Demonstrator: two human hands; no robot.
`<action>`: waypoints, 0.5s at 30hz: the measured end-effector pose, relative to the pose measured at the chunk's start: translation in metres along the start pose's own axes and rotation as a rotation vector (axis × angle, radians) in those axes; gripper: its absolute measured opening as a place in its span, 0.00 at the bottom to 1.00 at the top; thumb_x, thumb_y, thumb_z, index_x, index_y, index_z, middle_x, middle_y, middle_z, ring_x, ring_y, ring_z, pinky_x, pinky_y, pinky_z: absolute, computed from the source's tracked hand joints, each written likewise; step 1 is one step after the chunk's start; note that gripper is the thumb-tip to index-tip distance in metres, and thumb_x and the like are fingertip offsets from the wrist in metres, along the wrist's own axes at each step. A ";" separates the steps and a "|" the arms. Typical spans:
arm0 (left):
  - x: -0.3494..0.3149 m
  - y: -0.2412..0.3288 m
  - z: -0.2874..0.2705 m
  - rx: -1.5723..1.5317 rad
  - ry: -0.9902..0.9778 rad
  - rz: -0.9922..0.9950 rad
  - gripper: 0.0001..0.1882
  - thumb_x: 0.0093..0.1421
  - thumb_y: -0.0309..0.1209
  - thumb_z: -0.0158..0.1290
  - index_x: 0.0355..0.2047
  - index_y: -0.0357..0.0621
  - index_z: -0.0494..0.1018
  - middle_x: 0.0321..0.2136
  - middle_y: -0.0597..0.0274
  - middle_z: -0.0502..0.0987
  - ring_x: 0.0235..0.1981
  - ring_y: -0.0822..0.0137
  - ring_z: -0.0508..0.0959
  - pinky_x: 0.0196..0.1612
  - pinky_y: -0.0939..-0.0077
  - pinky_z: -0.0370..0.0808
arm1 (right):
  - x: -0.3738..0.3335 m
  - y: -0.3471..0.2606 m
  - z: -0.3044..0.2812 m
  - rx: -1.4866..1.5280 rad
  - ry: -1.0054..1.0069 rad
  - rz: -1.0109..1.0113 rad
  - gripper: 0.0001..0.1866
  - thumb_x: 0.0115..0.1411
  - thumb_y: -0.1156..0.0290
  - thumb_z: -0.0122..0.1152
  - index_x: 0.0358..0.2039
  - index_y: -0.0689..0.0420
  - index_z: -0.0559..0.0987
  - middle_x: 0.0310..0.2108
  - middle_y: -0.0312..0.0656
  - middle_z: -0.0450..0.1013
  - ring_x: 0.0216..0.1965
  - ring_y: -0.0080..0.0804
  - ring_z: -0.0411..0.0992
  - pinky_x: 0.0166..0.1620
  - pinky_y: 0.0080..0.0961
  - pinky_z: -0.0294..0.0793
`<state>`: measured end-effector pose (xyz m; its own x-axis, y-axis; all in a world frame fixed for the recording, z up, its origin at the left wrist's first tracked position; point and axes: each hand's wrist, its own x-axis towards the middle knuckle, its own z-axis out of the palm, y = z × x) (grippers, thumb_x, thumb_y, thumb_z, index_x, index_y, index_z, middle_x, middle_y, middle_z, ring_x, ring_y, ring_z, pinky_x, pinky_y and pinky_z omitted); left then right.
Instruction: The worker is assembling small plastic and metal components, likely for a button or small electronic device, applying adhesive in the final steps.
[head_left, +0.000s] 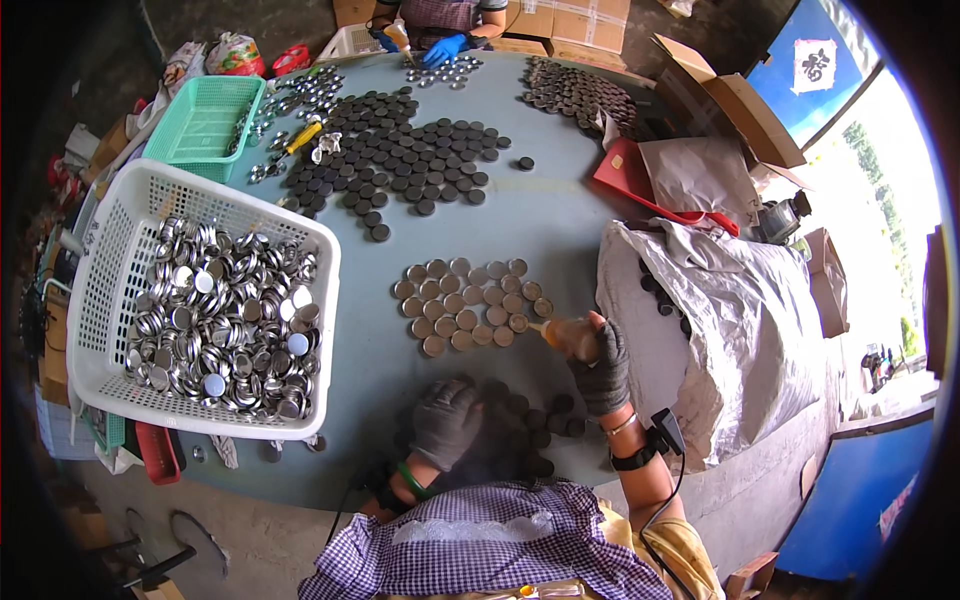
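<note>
My right hand [602, 368], in a grey fingerless glove, is closed around a squeeze bottle [572, 338] of amber liquid. Its pale nozzle points left, close to a round metal cap [518, 323] at the right side of a group of caps [467, 297] laid in rows. Nearer to me, my gloved left hand [447, 420] is low over the table, beside loose dark discs [520, 420]. Blur and shadow hide its fingertips, so I cannot make out whether it grips a disc.
A white basket [90, 330] heaped with silvery caps stands left, a green basket [180, 160] behind it. Dark discs [410, 160] spread across the far table. A red dustpan [625, 180] and white sack [740, 330] lie right. Opposite, a blue-gloved co-worker's hand [445, 50] touches caps.
</note>
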<state>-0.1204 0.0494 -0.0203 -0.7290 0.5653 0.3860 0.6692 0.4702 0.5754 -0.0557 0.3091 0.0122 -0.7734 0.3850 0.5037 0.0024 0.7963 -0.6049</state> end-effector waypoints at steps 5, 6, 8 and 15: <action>-0.001 0.000 0.001 0.017 -0.005 -0.001 0.12 0.49 0.34 0.60 0.34 0.46 0.78 0.38 0.57 0.78 0.42 0.52 0.76 0.44 0.57 0.75 | -0.007 -0.002 -0.002 -0.023 -0.026 0.016 0.32 0.45 0.75 0.67 0.53 0.61 0.70 0.47 0.50 0.70 0.48 0.50 0.70 0.52 0.38 0.71; 0.000 0.000 0.000 0.015 -0.008 -0.008 0.12 0.49 0.34 0.60 0.35 0.46 0.78 0.38 0.57 0.78 0.42 0.52 0.76 0.44 0.58 0.75 | -0.007 -0.003 -0.003 -0.022 -0.043 0.036 0.32 0.45 0.75 0.67 0.53 0.61 0.70 0.48 0.50 0.70 0.48 0.50 0.70 0.52 0.38 0.71; 0.000 0.001 0.000 0.013 -0.012 -0.016 0.12 0.49 0.34 0.60 0.35 0.46 0.78 0.38 0.56 0.78 0.42 0.52 0.76 0.44 0.58 0.75 | -0.006 -0.005 -0.001 -0.007 -0.041 0.036 0.32 0.45 0.75 0.66 0.53 0.61 0.70 0.48 0.50 0.70 0.48 0.50 0.70 0.52 0.38 0.71; -0.001 -0.001 0.001 0.029 -0.013 -0.018 0.12 0.49 0.34 0.60 0.35 0.46 0.78 0.37 0.56 0.78 0.40 0.52 0.76 0.44 0.57 0.75 | 0.000 -0.002 0.006 -0.006 -0.042 -0.005 0.32 0.46 0.74 0.65 0.55 0.61 0.69 0.49 0.52 0.70 0.49 0.51 0.70 0.53 0.39 0.71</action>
<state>-0.1200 0.0492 -0.0218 -0.7395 0.5648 0.3662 0.6597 0.4999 0.5612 -0.0593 0.3046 0.0093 -0.7995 0.3614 0.4798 0.0028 0.8010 -0.5986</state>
